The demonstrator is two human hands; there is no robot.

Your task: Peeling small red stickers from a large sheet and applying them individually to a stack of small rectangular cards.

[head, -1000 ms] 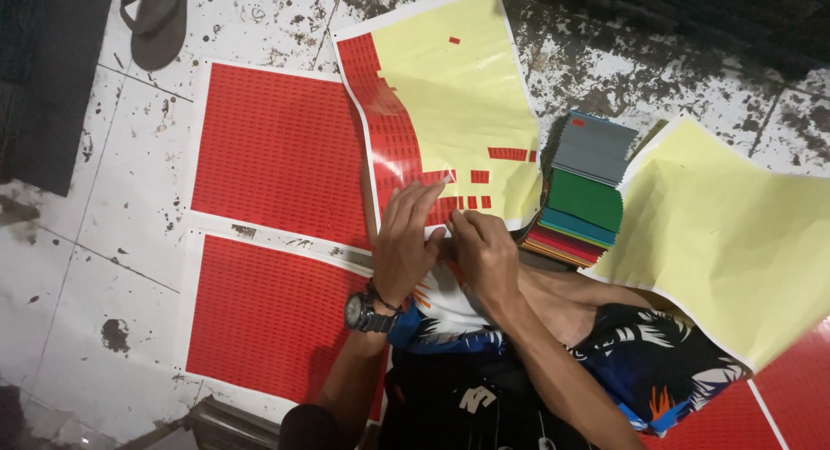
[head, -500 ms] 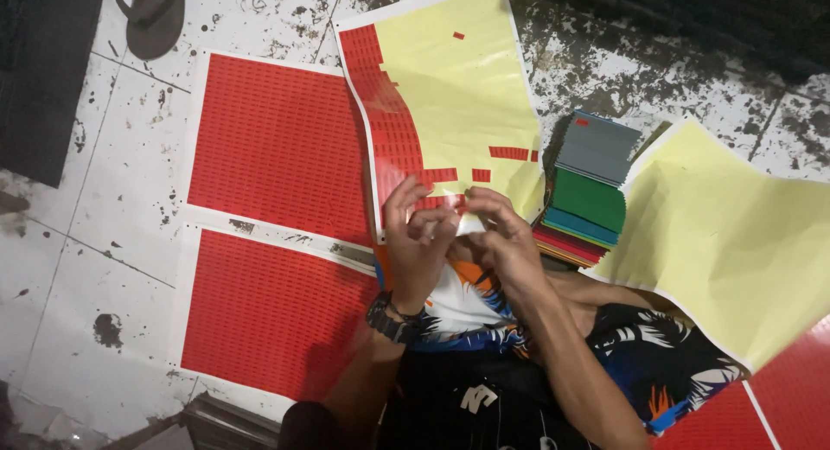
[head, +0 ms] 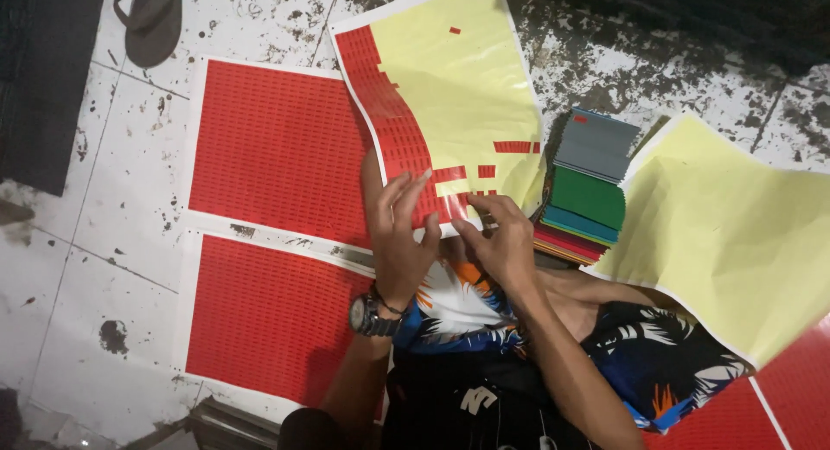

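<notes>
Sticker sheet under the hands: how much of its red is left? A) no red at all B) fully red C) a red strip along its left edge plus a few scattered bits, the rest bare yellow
C: the sticker sheet shows bare yellow backing across most of it, with red remaining down its left edge and in a few small patches near the left hand and right hand.

Both hands (head: 450, 234) together, fingertips pinching.

Red sticker sheets (head: 277, 147) cover the floor to the left; a book stack (head: 588, 186) crowds the right.
</notes>
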